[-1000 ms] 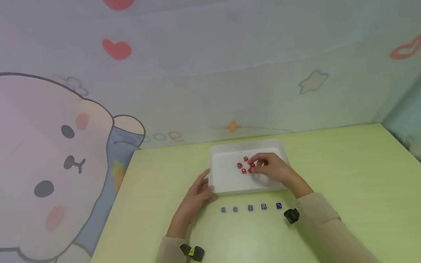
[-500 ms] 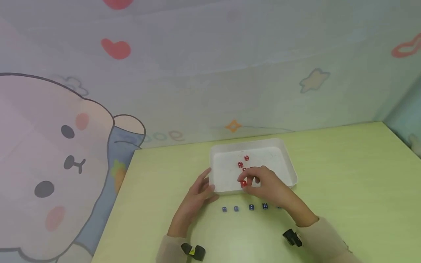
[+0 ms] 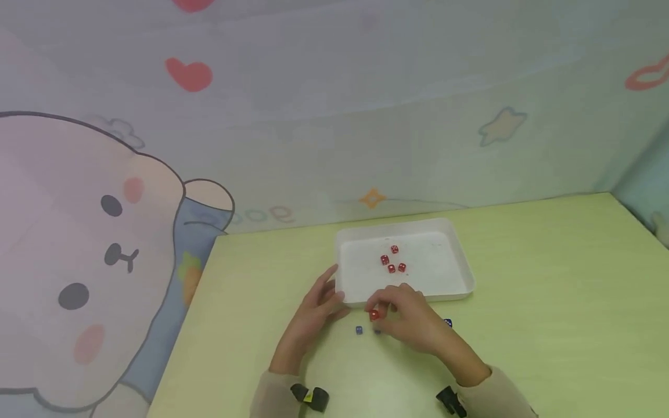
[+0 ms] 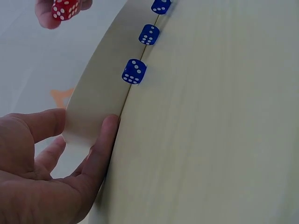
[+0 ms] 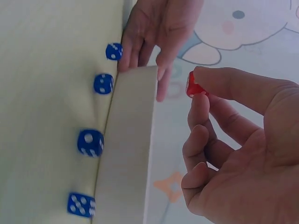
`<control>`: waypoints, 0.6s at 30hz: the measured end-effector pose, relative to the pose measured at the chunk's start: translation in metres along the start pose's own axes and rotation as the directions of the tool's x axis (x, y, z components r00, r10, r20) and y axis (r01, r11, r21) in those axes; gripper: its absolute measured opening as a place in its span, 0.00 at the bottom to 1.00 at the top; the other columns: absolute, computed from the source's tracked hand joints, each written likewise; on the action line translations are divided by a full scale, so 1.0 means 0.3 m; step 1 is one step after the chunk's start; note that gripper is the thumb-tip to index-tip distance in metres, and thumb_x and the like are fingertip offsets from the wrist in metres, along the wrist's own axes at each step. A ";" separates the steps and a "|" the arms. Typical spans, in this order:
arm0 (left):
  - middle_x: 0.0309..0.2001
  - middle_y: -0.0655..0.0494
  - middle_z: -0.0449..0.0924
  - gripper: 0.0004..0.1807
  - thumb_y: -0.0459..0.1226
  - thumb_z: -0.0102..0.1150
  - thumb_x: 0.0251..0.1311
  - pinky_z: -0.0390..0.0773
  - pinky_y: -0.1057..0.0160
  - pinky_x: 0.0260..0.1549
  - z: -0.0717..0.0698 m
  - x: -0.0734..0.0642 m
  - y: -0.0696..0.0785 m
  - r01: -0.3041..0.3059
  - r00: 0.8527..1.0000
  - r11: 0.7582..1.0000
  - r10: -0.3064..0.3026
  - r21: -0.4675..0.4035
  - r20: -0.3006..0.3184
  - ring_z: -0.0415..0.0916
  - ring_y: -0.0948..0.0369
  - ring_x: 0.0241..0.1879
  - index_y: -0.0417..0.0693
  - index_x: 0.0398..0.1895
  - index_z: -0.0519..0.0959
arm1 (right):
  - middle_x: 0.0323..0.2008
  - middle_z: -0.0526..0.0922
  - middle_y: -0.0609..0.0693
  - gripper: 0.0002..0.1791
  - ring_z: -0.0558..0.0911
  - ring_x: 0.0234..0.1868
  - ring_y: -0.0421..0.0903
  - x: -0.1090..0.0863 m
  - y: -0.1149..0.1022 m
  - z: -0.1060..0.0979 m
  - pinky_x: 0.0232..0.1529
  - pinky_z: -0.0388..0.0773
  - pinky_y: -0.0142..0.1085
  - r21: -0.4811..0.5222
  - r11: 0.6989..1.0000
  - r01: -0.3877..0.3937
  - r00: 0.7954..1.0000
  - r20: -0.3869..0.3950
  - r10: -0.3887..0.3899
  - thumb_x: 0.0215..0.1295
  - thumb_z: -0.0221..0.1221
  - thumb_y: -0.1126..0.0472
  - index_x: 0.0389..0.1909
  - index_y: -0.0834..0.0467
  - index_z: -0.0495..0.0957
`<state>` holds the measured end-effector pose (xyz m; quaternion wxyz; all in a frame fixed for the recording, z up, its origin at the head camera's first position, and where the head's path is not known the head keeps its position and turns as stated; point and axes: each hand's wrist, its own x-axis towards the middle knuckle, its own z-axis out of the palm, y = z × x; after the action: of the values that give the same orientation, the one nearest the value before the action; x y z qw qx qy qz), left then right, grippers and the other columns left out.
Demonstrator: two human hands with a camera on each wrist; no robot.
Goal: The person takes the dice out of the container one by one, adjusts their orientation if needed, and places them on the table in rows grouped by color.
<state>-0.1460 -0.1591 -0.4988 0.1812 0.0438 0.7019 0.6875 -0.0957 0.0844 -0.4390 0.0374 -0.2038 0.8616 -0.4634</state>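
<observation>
My right hand (image 3: 410,319) pinches a red die (image 3: 373,314) between thumb and index finger, just in front of the tray's near wall. In the right wrist view the other fingers curl loosely below the die (image 5: 196,85). My left hand (image 3: 308,316) rests against the near left corner of the white tray (image 3: 434,281), its fingers spread and touching the wall. Several red dice (image 3: 391,269) lie grouped inside the tray. Blue dice (image 5: 90,143) stand in a row on the table along the tray's near side; in the head view my right hand hides some of them.
The pale green table (image 3: 549,278) meets a cloth backdrop (image 3: 418,145) printed with a bear, hearts and stars behind the tray. Black wrist cameras (image 3: 309,397) sit on both wrists.
My right hand has lifted one red die out of the group and carried it toward me and left, over the tray's near wall. The left hand has stayed at the corner.
</observation>
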 end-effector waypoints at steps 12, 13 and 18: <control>0.79 0.35 0.58 0.38 0.34 0.56 0.79 0.83 0.50 0.65 0.018 -0.001 0.012 -0.026 0.999 1.000 0.026 -0.011 0.023 0.65 0.39 0.75 0.56 0.86 0.54 | 0.27 0.77 0.41 0.09 0.72 0.31 0.40 -0.002 -0.003 0.119 0.32 0.72 0.33 -0.113 0.993 -0.016 0.997 0.067 0.024 0.61 0.69 0.71 0.33 0.52 0.84; 0.79 0.35 0.58 0.38 0.34 0.56 0.79 0.83 0.49 0.65 0.020 0.000 0.014 -0.026 0.999 1.000 0.026 -0.018 0.023 0.65 0.39 0.75 0.56 0.86 0.54 | 0.27 0.77 0.41 0.10 0.72 0.31 0.40 -0.004 -0.001 0.125 0.32 0.72 0.34 -0.133 0.991 -0.019 0.997 0.066 0.028 0.61 0.69 0.71 0.33 0.51 0.84; 0.79 0.36 0.58 0.37 0.33 0.55 0.79 0.83 0.50 0.65 0.028 0.002 0.017 -0.020 1.000 0.999 0.020 -0.026 0.023 0.65 0.40 0.75 0.56 0.86 0.55 | 0.26 0.77 0.41 0.10 0.73 0.29 0.41 -0.010 0.005 0.146 0.29 0.71 0.35 -0.150 0.988 -0.044 0.996 0.076 0.056 0.61 0.68 0.71 0.33 0.51 0.84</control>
<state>-0.1449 -0.1508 -0.4937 0.1831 0.0567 0.6904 0.6975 -0.0824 0.0520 -0.4652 0.0683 -0.2025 0.8963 -0.3886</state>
